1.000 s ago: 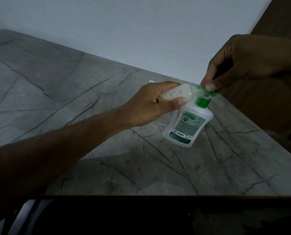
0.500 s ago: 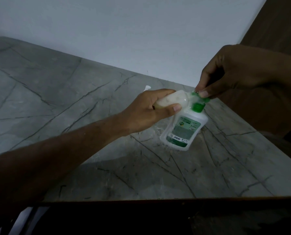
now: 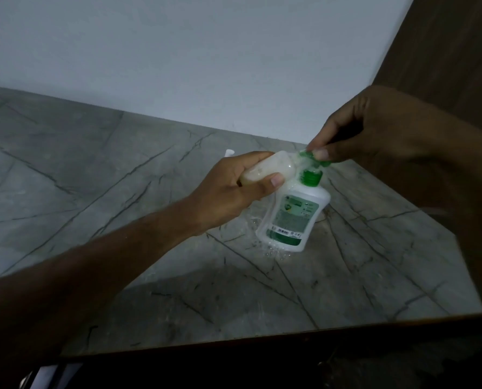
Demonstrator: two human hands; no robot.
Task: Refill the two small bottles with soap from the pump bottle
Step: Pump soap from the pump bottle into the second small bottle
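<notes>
Head view: my left hand is wrapping around a small translucent plastic bottle, tipping it sideways so its mouth is sitting under the spout. My right hand is pinching down on the green pump head of the white plastic pump bottle, which is standing on the grey marble-look table, so it stays steady. The second small bottle is mostly hidden behind my left hand; a white tip is possibly it.
</notes>
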